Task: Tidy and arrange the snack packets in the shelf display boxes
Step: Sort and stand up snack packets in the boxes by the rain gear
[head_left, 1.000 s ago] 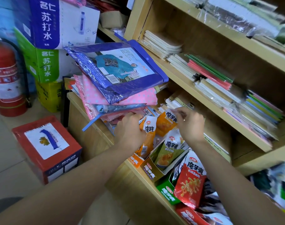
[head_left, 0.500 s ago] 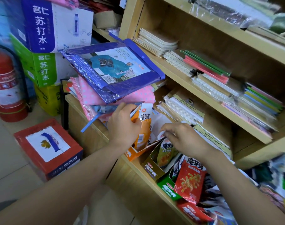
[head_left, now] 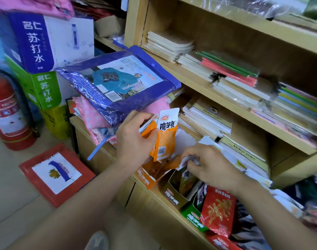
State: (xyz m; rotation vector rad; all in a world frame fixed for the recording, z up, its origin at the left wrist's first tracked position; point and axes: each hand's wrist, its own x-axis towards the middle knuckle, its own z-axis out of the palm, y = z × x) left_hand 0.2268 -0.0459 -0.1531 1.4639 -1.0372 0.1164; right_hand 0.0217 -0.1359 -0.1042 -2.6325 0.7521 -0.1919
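Since half a second ago my left hand (head_left: 134, 139) has lifted its packets (head_left: 165, 134) higher above the orange box (head_left: 146, 177), while my right hand (head_left: 211, 166) has dropped to the brown box (head_left: 174, 193). Left fingers are curled round two orange packets; right pinches the white top of a green packet (head_left: 187, 179). I'd square the stack, then slide it in upright, labels forward.

Green packet (head_left: 187, 179): top covered by the right hand (head_left: 210, 166), lower part sunk in the olive display box (head_left: 172, 195).
Orange packets (head_left: 165, 136): count in the left hand (head_left: 134, 139) unclear; rear ones hidden behind the front one.
Red display box (head_left: 220, 243): cut by the bottom edge.
Fire extinguisher (head_left: 8, 112): cut by the left edge.
Shoe (head_left: 98, 240): blurred, cropped at the bottom.
Goods at far right (head_left: 314, 219): dark blur, unidentifiable.
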